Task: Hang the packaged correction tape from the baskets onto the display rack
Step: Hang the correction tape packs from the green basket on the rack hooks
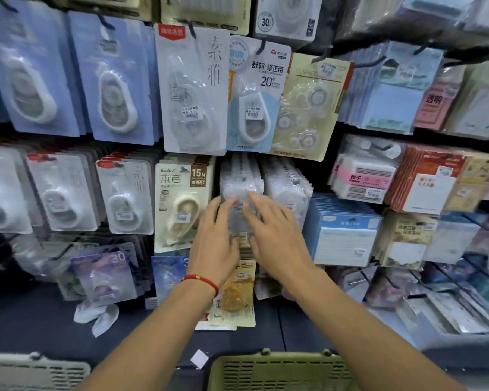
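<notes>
Both of my hands are raised to the display rack (407,46) and meet on one clear packaged correction tape (239,218) in the middle row. My left hand (216,238), with a red cord on its wrist, grips the pack's left side. My right hand (274,232) holds its right side, fingers spread over the front. The pack sits in front of a stack of like clear packs (242,176) hanging on a hook. Whether its hole is on the hook is hidden. A green basket (280,371) stands below at the bottom edge.
Rows of hanging correction tape packs fill the rack: blue cards (110,80) upper left, a beige 15M pack (181,204) beside my left hand, clear packs (288,187) to the right. Sticky notes (347,238) hang further right. A grey basket (31,373) sits bottom left.
</notes>
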A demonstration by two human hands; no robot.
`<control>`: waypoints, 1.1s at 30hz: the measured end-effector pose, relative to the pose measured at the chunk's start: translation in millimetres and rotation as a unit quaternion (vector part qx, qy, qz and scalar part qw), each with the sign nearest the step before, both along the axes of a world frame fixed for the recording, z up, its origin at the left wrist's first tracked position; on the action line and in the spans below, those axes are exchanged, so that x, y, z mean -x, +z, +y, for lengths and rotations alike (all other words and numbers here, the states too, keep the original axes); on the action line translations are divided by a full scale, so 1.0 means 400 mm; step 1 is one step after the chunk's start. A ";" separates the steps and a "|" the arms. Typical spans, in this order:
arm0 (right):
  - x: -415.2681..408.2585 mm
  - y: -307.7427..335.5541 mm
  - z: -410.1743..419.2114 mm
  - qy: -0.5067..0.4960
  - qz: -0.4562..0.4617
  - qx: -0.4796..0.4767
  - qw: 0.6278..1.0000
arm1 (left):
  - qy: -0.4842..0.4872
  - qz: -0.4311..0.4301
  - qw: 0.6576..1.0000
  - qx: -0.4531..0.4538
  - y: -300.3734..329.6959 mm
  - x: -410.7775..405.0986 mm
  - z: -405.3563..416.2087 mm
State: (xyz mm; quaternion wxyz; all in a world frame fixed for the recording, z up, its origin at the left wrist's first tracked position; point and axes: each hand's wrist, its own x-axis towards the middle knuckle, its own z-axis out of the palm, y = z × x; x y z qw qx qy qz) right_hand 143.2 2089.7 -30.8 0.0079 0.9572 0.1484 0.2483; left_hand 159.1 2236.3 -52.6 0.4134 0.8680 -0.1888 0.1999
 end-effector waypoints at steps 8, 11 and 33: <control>0.029 -0.038 0.071 0.006 0.048 -0.414 0.909 | -0.020 0.099 0.980 0.169 -0.019 -0.044 -0.012; 0.015 -0.032 0.100 -0.040 0.037 -0.476 0.878 | -0.076 0.085 0.977 0.180 -0.015 -0.077 -0.011; 0.070 -0.082 0.043 -0.028 -0.104 -0.405 0.908 | -0.043 0.001 0.988 0.145 -0.062 -0.100 -0.016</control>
